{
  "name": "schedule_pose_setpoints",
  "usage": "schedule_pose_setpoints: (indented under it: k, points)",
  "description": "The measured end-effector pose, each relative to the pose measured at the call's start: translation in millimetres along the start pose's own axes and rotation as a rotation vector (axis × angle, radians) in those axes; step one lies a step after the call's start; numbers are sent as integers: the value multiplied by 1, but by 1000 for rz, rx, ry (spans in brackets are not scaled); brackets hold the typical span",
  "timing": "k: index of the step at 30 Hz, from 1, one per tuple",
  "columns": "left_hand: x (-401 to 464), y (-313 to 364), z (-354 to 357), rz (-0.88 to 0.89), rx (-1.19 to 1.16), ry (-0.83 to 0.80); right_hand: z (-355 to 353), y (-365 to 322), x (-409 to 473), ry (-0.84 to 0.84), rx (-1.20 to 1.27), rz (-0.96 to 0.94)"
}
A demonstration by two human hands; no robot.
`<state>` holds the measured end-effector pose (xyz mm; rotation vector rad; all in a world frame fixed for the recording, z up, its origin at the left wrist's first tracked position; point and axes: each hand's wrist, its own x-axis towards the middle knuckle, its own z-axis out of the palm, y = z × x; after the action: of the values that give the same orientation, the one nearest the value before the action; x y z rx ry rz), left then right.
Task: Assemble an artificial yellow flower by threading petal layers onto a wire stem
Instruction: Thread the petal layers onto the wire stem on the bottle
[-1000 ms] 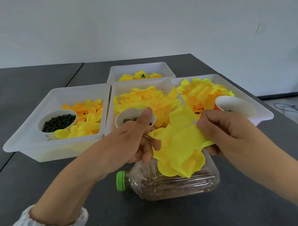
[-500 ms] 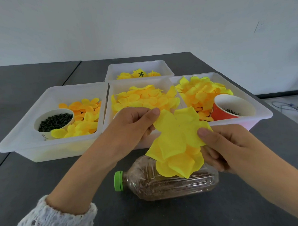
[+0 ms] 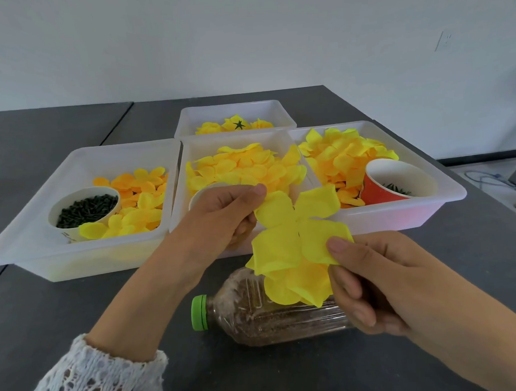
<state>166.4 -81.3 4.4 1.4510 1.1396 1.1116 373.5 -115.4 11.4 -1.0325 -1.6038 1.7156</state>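
both hands (image 3: 222, 214) (image 3: 370, 282) pinch opposite edges of the yellow petal layer (image 3: 297, 238) just above the bottle (image 3: 274, 315) — keep each grip light, centre hole flat; the wire stem seems hidden.

Your dark grey table (image 3: 63, 307) carries four white plastic trays (image 3: 31, 243), three in a row, the fourth (image 3: 188, 115) behind the middle one. Near you, a green-capped clear bottle (image 3: 256, 322) lies on its side.
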Motion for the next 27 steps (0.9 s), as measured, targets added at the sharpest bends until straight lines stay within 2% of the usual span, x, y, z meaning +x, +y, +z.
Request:
schedule_pose_setpoints:
  k: [11,19,27]
  points:
    - [7,-6,2,28,56,26,-1,-3,-1,7,-12,50]
    - [9,-24,-1,166,257,11,-7,5,-4,173,-305,-87]
    - [8,-46,-4,95,425,-37,-8,26,-5,227,-526,-45]
